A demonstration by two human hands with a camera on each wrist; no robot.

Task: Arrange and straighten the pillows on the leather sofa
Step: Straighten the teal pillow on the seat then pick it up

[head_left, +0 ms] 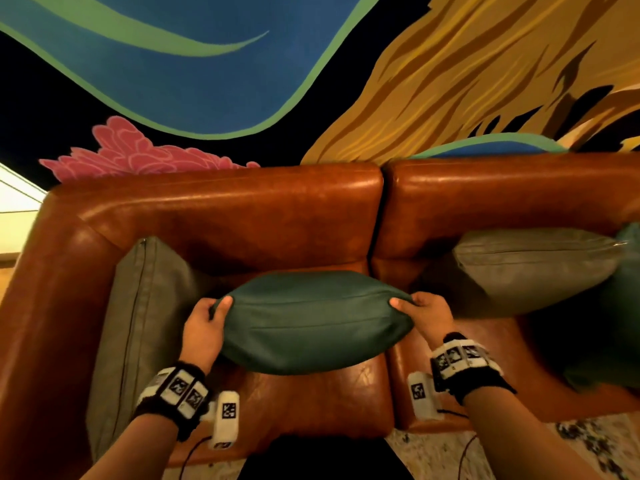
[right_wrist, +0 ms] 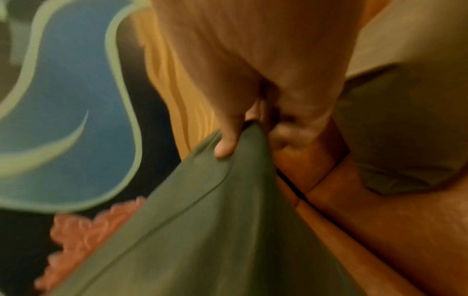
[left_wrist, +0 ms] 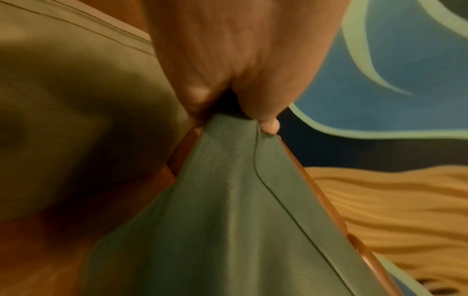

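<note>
Both hands on the dark green pillow (head_left: 313, 322) now, held over the seat of the brown leather sofa (head_left: 242, 216). My left hand (head_left: 204, 329) pinches its left corner, thumb on top; my right hand (head_left: 427, 317) pinches the right corner the same way. No brand or readable writing anywhere; the wrist bands (head_left: 181, 393) carry only black-and-white square markers. A grey-green pillow (head_left: 138, 323) leans on the left armrest, just beside my left hand. Another grey pillow (head_left: 533, 268) rests against the right back cushion, with a darker green one (head_left: 623, 306) at the frame's edge. Painted mural (head_left: 207, 64) behind the sofa.
</note>
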